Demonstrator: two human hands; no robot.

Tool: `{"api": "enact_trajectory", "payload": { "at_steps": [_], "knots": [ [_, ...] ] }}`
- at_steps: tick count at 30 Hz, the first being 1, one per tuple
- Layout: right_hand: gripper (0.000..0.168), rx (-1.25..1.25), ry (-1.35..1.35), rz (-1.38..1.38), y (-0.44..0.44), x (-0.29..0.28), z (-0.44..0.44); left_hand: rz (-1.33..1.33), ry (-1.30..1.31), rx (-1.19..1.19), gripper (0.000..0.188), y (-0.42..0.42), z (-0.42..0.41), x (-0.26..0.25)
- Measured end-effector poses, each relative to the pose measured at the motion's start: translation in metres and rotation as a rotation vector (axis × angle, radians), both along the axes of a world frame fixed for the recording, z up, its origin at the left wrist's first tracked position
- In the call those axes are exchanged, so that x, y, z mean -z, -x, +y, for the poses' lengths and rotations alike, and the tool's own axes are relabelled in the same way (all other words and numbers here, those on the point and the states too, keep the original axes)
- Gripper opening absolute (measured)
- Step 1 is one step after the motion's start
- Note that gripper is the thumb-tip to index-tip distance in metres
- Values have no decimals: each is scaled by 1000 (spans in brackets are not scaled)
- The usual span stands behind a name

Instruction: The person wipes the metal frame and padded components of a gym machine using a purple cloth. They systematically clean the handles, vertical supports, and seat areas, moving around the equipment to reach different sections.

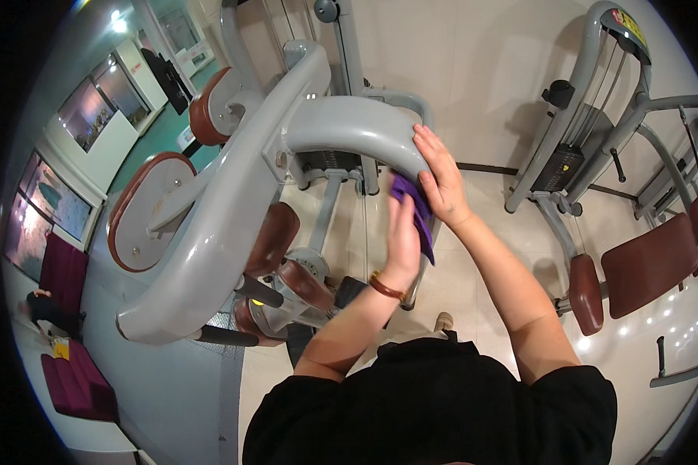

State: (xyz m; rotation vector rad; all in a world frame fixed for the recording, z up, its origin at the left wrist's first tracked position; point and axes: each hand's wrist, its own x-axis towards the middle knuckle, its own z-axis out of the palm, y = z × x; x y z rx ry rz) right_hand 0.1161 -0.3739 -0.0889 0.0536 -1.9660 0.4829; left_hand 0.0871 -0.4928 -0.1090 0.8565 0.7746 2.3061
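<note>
A purple cloth (421,218) is pressed by my left hand (404,244) against the lower side of a curved grey steel tube (349,125) on a weight machine. The fingers of that hand point upward and a brown bracelet circles its wrist. On the upper side of the same tube, near its bend, my right hand (445,186) lies with its thumb apart from the fingers. The tube joins a thick sloping grey beam (209,232) to the left. What the cloth covers is hidden.
Brown padded rollers (276,238) and black handles (227,335) sit below the beam. Another weight machine (564,151) stands right, with a brown seat pad (648,264). At far left a person in dark clothes (55,311) is near a purple sofa (78,381).
</note>
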Motion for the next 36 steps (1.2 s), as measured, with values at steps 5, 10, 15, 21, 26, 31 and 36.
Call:
{"api": "enact_trajectory", "payload": {
  "at_steps": [5,10,15,21,26,31,36],
  "knots": [
    [46,4,-17,-7,-2,-1,2,-329,-283,97,40,54,-7,-61],
    [47,-23,-28,13,1,1,3,-140,-189,-110,47,34,6,-30],
    [47,-61,-16,27,2,1,4,441,235,-338,52,-22,25,65],
    [50,-57,2,3,-4,1,5,562,405,-500,50,-46,14,138],
    [51,-64,-17,-8,-5,1,7,-16,724,-306,45,-29,31,190],
    [58,-64,-17,-56,-7,6,11,-332,491,-117,45,-17,32,120],
    [62,-81,17,-69,-6,3,6,163,143,-218,43,3,31,39]
  ]
}}
